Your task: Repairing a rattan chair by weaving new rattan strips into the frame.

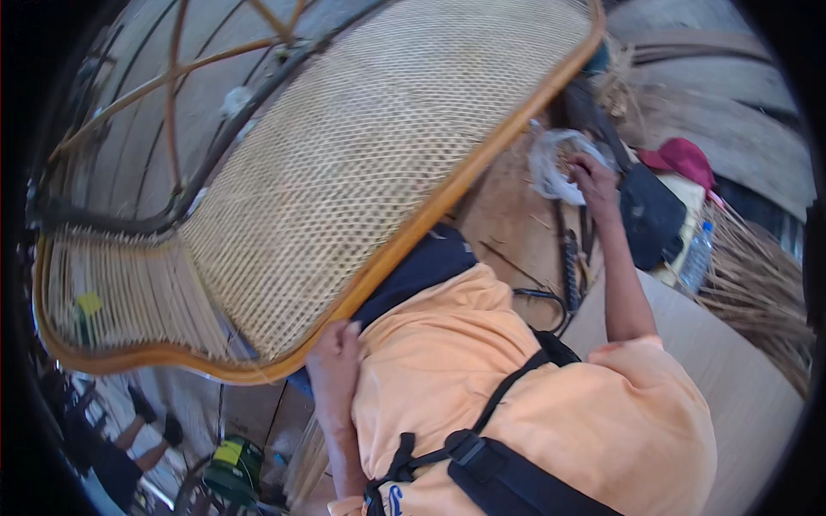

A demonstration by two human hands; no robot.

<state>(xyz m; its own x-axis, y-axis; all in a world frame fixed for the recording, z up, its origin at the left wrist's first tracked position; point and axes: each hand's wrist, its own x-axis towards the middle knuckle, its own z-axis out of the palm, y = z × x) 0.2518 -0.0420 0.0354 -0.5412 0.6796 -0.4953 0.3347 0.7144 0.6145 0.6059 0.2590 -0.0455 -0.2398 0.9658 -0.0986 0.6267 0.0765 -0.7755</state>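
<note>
Two hands are at work on different things. The left hand (pixel 337 344) is closed round the lower rim of a large woven cane chair frame (pixel 361 163), its grip clenched on the orange-brown rattan edge where the rim curves near the person's chest. The chair piece is tilted — its woven panel fills the upper middle of the view, slanting from the upper right down to the lower left, where loose upright strands (pixel 129 297) stand in a row along the curved rim. Behind the weave, bare rattan hoops and a dark tube of the frame show at the upper left.

The right hand (pixel 594 185) is stretched out well away from the chair, to the person's right, its fingers touching a whitish bundle of thin strands (pixel 551 163); whether this grip has closed on the bundle I cannot tell. Just beside that hand lies a dark bag (pixel 654 215), with a red cap (pixel 684 157) and a clear plastic bottle (pixel 697 255) beyond it. Dry straw-like fibres (pixel 761 284) are heaped at the far right.

An orange shirt (pixel 533 387) with black straps fills the lower centre. At the lower left — below the chair rim — another person's legs (pixel 138 430) and a green container (pixel 232 464) can be seen on the floor.
</note>
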